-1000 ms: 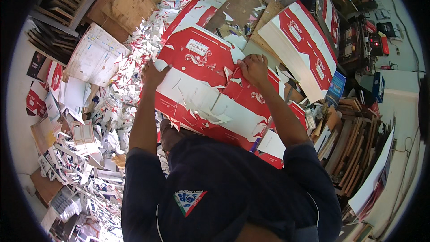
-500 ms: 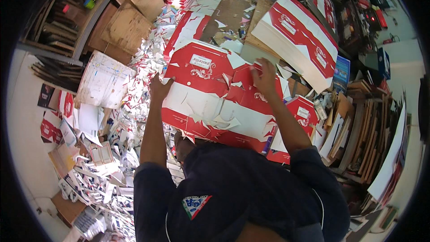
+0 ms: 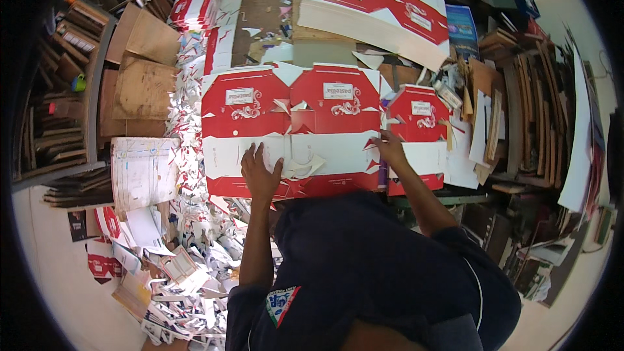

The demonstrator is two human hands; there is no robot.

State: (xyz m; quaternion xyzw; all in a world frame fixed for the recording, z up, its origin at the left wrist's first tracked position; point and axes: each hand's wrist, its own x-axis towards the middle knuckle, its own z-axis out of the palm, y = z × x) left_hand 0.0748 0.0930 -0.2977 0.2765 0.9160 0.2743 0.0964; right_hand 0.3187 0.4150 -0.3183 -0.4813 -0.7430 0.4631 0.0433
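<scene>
A red-and-white die-cut cardboard sheet (image 3: 247,155) lies flat in front of me, with printed panels and swirl decorations. My left hand (image 3: 262,172) rests on its white band, fingers spread and holding nothing. At the sheet's right edge, the fingertips of my right hand (image 3: 392,151) close beside a small red-and-white flap. Loose white offcuts (image 3: 308,168) lie on the sheet between my hands, near its middle cut. Part of the near edge is hidden by my body.
A thick stack of similar printed sheets (image 3: 374,6) stands beyond. A smaller printed piece (image 3: 416,117) lies to the right. Paper scraps (image 3: 195,273) cover the floor on the left. Wooden boards (image 3: 539,117) stand upright at the right; shelves (image 3: 84,78) line the left side.
My left hand has moved from the sheet's left edge onto its white band. The right hand has come nearer to me, down to the right edge. The sheet now appears squarer in view.
</scene>
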